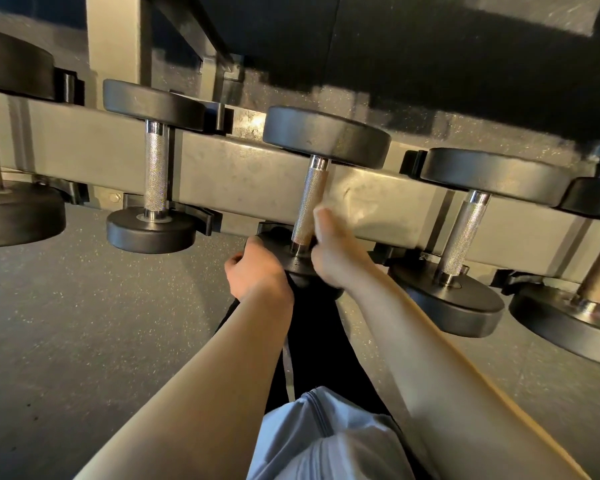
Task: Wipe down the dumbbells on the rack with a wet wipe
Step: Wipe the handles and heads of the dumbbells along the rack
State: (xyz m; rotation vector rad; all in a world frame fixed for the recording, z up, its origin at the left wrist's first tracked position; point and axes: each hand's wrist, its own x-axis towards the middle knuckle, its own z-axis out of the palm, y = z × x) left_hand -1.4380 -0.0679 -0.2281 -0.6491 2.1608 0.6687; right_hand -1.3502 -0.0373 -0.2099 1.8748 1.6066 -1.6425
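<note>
The head view looks down on a long grey metal dumbbell rack (pixel 243 178) that runs across the picture from the left edge down toward the right edge, with black round-headed dumbbells lying across it, their heads overhanging its near and far edges.

The middle black dumbbell with a knurled steel handle (pixel 326 136) sits about halfway along the rack. The right hand (pixel 336 251) is at the lower part of that handle, beside the near head; its thumb lies up along the right side of the knurled bar and its fingers go behind the bar out of sight, so the grip looks wrapped round the handle, though how tightly cannot be told. The left hand (pixel 257 268) is at the left rim of the same dumbbell's near head (pixel 300 263), fingers curled in against it; what it holds is hidden, and no wipe can be made out in either hand.

A smaller black dumbbell (pixel 155 168) lies to the left, and a larger black dumbbell (pixel 465 233) to the right, each well apart from the hands. Below the rack is dark speckled rubber floor (pixel 84 323). At the bottom edge a light grey zipped garment (pixel 326 438) shows between the bare forearms.
</note>
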